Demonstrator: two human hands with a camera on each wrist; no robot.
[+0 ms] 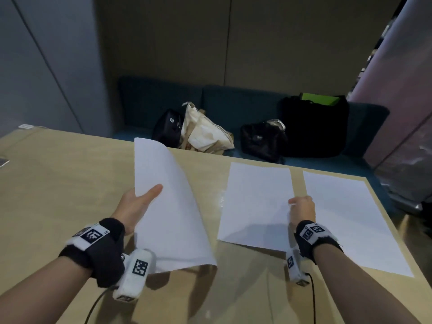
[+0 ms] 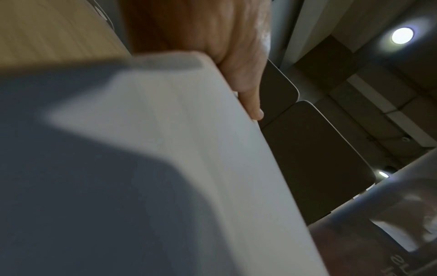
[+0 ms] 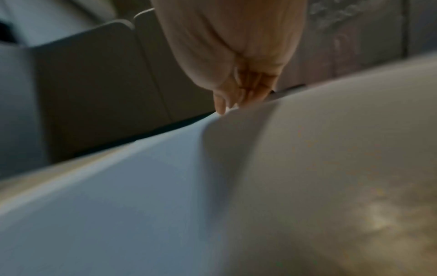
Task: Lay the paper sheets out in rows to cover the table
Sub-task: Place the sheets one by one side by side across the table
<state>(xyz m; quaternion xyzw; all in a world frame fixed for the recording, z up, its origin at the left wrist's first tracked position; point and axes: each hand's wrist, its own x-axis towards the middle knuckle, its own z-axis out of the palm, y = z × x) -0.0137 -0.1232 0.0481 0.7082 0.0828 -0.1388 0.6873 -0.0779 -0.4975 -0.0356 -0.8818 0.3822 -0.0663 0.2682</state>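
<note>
My left hand holds a curved stack of white paper sheets above the wooden table, thumb on top and the other fingers hidden beneath. In the left wrist view the thumb lies along the stack. My right hand pinches the right edge of the middle sheet, whose near edge is slightly raised. The right wrist view shows the fingertips on that sheet. Another sheet lies flat to its right, near the table's right edge.
Behind the table's far edge runs a blue bench with a white tote bag and black bags. A dark flat object lies at the table's left edge. Bare wood shows at the left and front.
</note>
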